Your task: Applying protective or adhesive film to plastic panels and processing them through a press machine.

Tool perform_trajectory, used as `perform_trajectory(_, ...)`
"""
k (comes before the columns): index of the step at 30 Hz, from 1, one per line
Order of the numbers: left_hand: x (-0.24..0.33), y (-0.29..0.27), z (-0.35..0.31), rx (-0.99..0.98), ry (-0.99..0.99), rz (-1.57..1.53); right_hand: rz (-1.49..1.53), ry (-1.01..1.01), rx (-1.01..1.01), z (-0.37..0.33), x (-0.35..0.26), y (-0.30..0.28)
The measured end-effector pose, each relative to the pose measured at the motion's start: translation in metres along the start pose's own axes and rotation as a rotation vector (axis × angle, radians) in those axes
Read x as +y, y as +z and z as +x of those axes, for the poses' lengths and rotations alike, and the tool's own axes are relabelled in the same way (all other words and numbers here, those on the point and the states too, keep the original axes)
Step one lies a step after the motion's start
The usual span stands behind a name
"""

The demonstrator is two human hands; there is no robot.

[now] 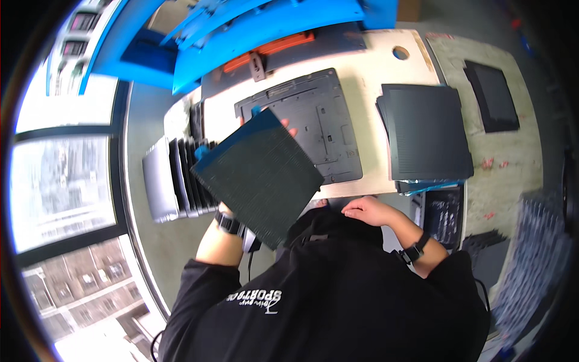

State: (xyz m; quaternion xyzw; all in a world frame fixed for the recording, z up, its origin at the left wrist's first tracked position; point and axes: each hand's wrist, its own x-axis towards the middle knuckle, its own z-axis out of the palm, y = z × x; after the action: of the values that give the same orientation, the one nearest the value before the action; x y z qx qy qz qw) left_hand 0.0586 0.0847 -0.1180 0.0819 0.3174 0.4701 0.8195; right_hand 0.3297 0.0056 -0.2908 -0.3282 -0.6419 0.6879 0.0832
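My left hand (292, 129) is closed on a flat dark panel (259, 175) with fine ribs. The panel is raised and tilted, and hides most of that hand; fingertips show past its far edge. Blue film or tape tabs stick out from the panel's far left edge. Beneath it on the table lies a larger black plastic cover (329, 130) with a raised rim and small slots. My right hand (365, 210) is at the table's front edge, close to my body, holding nothing, its fingers loosely extended.
A stack of dark panels (428, 130) stands on the table's right. Several grey-black panels (175, 178) stand on edge at left. A blue machine frame (265, 45) is at the back. Another dark panel (491, 96) lies on the grey surface at far right.
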Motion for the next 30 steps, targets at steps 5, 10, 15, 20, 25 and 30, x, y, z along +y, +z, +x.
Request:
perform_trajectory(5, 0.001, 0.006, 0.008, -0.107, -0.07, -0.055, 0.062, -0.282, 0.553, 0.005, -0.108, -0.044)
perform_trajectory(10, 0.017, 0.001, -0.004, -0.151, 0.18, -0.066, 0.659, -0.061, -0.014, 0.038, -0.129, -0.068)
perform_trajectory(15, 0.096, -0.069, -0.09, 0.908, 0.971, 1.72, 0.427, -0.069, 0.346, 0.051, -0.124, -0.078)
perform_trajectory(20, 0.145, -0.156, -0.173, 1.389, 0.459, 2.216, -0.027, -0.163, 0.69, 0.075, -0.105, -0.06)
perform_trajectory(25, 0.148, -0.179, -0.171, 1.35, 0.38, 2.092, -1.061, -0.321, 0.865, 0.073, -0.102, -0.059)
perform_trajectory(30, 0.156, -0.154, -0.167, 1.398, 0.293, 2.246, -0.63, -0.481, 0.956, 0.085, -0.112, -0.056)
